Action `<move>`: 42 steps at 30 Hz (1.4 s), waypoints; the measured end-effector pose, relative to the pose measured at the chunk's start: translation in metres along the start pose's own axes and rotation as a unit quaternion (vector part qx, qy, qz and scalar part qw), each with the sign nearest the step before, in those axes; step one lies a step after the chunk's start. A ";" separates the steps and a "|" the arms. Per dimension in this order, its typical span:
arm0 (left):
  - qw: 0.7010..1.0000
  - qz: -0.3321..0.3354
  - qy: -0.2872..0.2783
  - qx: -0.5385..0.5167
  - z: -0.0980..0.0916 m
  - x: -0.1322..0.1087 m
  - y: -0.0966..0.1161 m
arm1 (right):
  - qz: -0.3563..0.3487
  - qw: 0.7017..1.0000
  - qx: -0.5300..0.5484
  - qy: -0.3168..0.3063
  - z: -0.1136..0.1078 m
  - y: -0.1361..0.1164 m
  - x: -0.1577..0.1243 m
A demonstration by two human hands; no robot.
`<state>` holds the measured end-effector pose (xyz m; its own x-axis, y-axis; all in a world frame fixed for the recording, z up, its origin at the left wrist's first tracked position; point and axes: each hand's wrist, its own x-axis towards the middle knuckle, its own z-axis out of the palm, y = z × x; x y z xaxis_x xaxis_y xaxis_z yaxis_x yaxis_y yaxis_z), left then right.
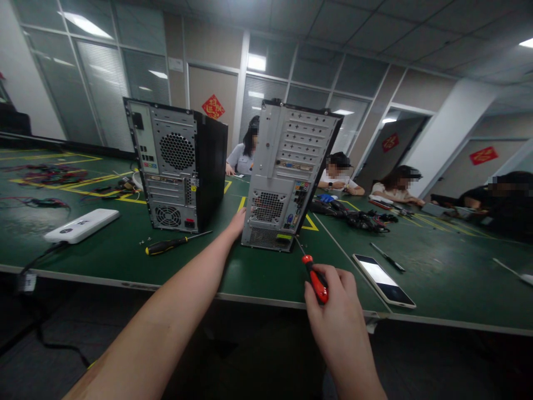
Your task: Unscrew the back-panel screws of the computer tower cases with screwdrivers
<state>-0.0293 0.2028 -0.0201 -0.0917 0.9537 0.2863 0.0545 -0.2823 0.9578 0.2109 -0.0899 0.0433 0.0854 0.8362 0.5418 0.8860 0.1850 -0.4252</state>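
A grey computer tower point(272, 178) stands upright in front of me, its back panel of vents and ports facing me. My right hand point(335, 294) is closed around the handle of a red and black screwdriver point(318, 283). The screwdriver's tip reaches the lower right corner of this tower's back. On the tower's left side, my left hand point(238, 222) rests against the case; its fingers are hidden behind it. To the left stands a second, black-sided computer tower point(213, 172), also back towards me. A yellow and black screwdriver point(169, 245) lies before it, beside some small screws point(145, 241).
On the green table point(258, 278) lie a white power bank point(83, 225) with a cable at left and a phone point(383, 280) and a pen point(387, 256) at right. Black cables point(358, 216) are heaped behind the phone. Several people sit across the table.
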 end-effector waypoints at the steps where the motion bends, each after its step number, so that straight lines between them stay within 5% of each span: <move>1: 1.000 0.000 0.001 -0.001 0.000 0.000 0.000 | 0.001 1.000 -0.003 -0.003 0.000 0.000 0.000; 19: 1.000 -0.001 -0.003 0.016 0.000 0.001 0.000 | 0.058 0.998 0.003 -0.030 -0.001 -0.006 0.001; 42: 1.000 -0.006 -0.002 0.005 0.001 -0.001 0.002 | -0.029 0.998 -0.052 0.013 0.000 0.002 0.001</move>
<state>-0.0285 0.2014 -0.0183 -0.0893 0.9574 0.2745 0.0641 -0.2695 0.9608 0.2124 -0.0887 0.0431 0.0429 0.8118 0.5823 0.9323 0.1769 -0.3154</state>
